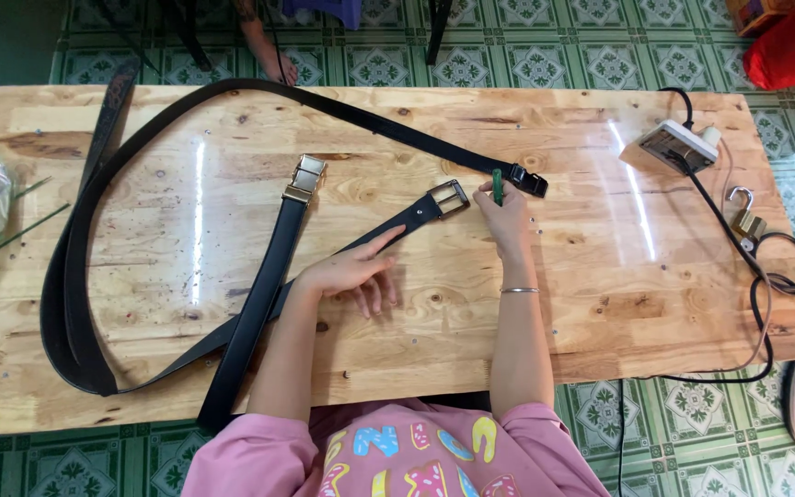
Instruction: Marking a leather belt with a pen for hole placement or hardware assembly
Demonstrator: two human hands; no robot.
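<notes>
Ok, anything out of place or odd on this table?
Mostly tidy. One black belt hangs its tail over the table's near edge, and an open padlock sits among tangled cable at the right edge. No damage or spills visible.

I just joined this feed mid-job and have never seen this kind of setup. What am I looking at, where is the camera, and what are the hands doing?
There is no machine here: a person works with two bare hands, and the single picture comes from a camera worn on their head, looking down. In front of them is a wooden table on a green tiled floor. On it lie black belts: a long belt looped across the left side, a second belt with a gold buckle, and a third belt with a silver buckle. The left hand rests on that third belt's strap. The right hand holds a small green tool upright near the buckle. At the right edge sit a power strip, a padlock and cables.
</notes>
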